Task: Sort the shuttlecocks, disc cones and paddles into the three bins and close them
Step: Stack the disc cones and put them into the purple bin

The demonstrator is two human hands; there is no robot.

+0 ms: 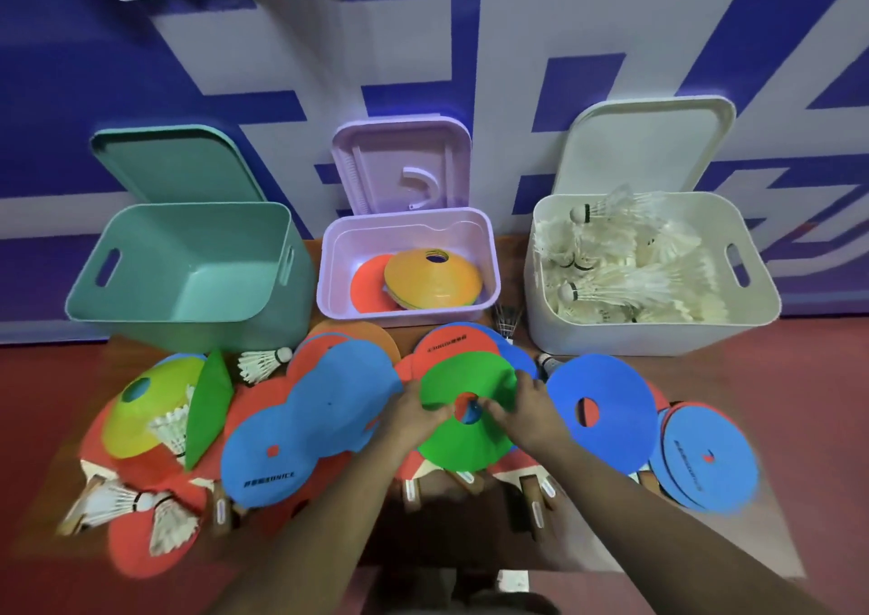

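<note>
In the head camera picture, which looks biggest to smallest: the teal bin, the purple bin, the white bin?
1. White bin and teal bin: they look about alike, so I would not rank one over the other.
2. Purple bin: plainly the smallest.
All three stand in one row, so nearness hardly skews this.

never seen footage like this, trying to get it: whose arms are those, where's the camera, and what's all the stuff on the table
There is no machine here. One wide camera sits on a person's head and looks down, so the two arms coming up from the bottom edge are that person's own.

The left hand and right hand both hold a green cone, a flat disc with a centre hole, at the middle of the table.

At the back stand three open bins, lids propped up: the green bin is empty, the purple bin holds cones, and the white bin holds shuttlecocks.

More cones, paddles and loose shuttlecocks lie around the hands, unsorted.
</note>
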